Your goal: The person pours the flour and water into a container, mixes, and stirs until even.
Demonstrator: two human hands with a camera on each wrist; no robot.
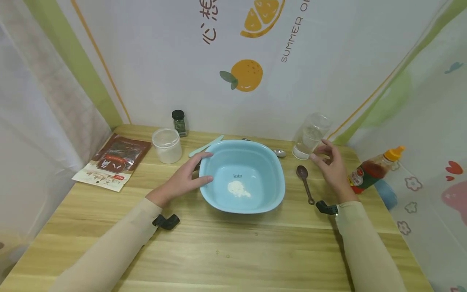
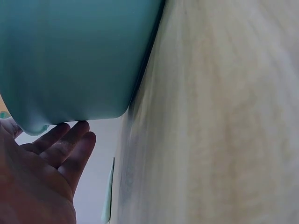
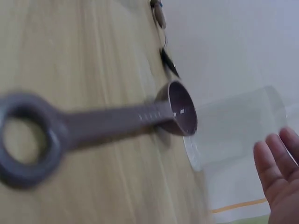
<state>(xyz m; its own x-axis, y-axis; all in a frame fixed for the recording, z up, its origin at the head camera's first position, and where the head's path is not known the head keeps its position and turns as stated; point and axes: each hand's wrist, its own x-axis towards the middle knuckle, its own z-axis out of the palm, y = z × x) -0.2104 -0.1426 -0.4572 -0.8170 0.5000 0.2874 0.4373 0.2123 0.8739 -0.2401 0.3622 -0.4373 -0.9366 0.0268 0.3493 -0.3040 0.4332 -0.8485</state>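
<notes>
Basin (image 1: 268,182) right of your left hand (image 1: 185,175), which pinches its rim; brace firmly | glass (image 1: 307,136) just beyond-left of your right hand (image 1: 331,167): fingers loose, nothing gripped, contact unclear; wrapping it low should lift steadier | writing: "SUMMER" on backdrop (image 1: 233,50) past both hands; likely "bdo" in basin

Up high, the head camera looks forward and down at the table (image 1: 262,253). Tipped sideways, the left wrist camera looks closely at the blue tub (image 2: 79,56), the right one at the brown spoon (image 3: 112,119); the head view shows both things too.
</notes>
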